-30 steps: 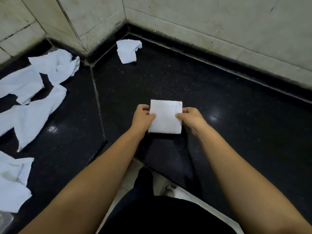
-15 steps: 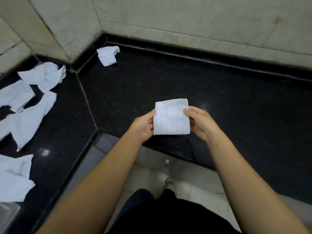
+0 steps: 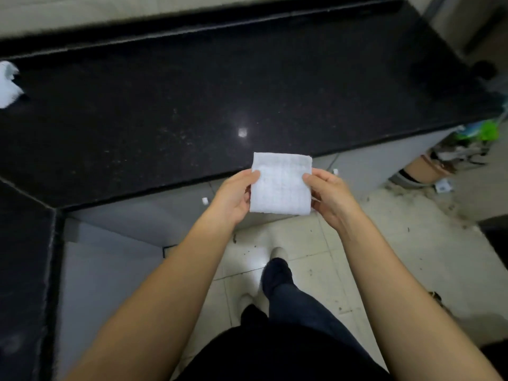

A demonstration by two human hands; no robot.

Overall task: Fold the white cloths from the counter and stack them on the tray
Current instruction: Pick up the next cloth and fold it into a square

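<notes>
Two bare forearms reach forward from the bottom of the view, meeting at a folded cloth held in the air just past the front edge of the surface. The left hand comes in from the left with its thumb lying across the cloth's left edge and its fingers curled behind it; that grip is narrow, pinching the cloth. The right hand mirrors it on the right edge, thumb on the front face, fingers tucked behind, again a narrow pinch on the cloth. The cloth is a white, nearly square packet, held roughly upright and facing the camera, with a faint woven grid visible on it. Its top edge overlaps the dark front rim of the surface in the view, while its lower part hangs in front of the pale cabinet fronts below; it touches nothing but the two hands.

Another white cloth, crumpled, lies on the black speckled surface at the far left edge of the view, well apart from the hands. Below the hands, a dark trouser leg and pale shoes stand on a tiled floor. At the far right, blurred clutter with something green sits near the floor. No writing or label can be read anywhere.
</notes>
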